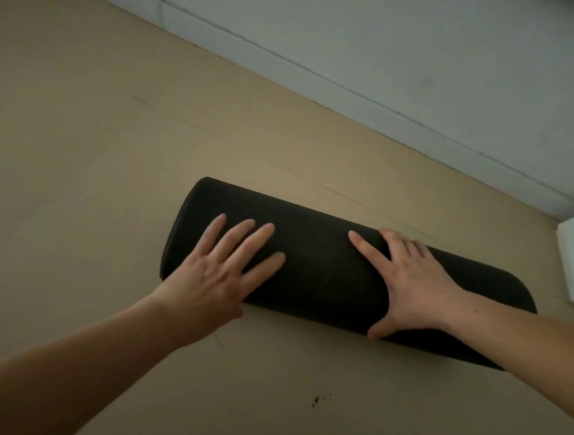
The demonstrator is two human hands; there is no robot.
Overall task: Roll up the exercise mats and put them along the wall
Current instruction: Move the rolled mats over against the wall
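While the rolled mat point(316, 264) lies on the floor point(96, 133), it is pressed under the left hand point(219, 273) and right hand point(414, 282), nothing being gripped. Its long axis runs across the flat, spread fingers point(242, 239), nearly parallel to the wall point(394, 54) beyond them, so a forward push is judged due.

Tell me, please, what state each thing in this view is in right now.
Black exercise mat: rolled up, lying on the tan floor, apart from the white wall.
Left hand: fingers spread, resting flat on the mat.
Right hand: fingers spread, pressing on the mat.
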